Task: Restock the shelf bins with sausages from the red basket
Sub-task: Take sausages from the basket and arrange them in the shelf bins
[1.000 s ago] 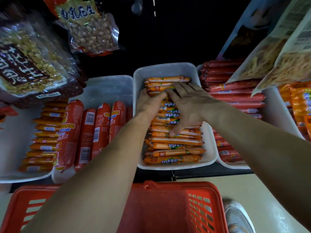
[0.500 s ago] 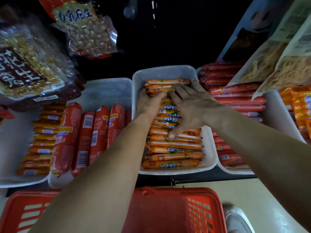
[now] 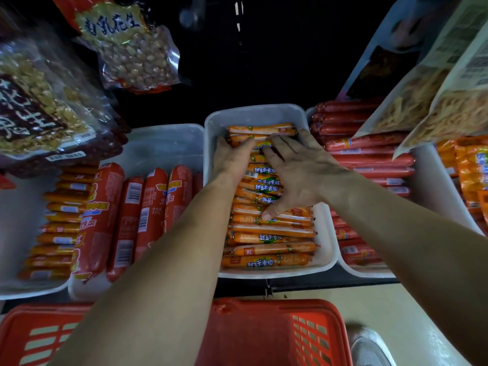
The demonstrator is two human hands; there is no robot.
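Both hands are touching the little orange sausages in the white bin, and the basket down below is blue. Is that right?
Not quite. The head view shows the basket down below is red, not blue. The rest is right: the left hand and the right hand both touch the little orange sausages in the white bin.

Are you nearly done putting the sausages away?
The middle bin looks nearly full of orange sausages. The left hand and right hand press on the pile. The big-sausage bin has bare room. Arms cover much of the basket, so what's left is unclear.
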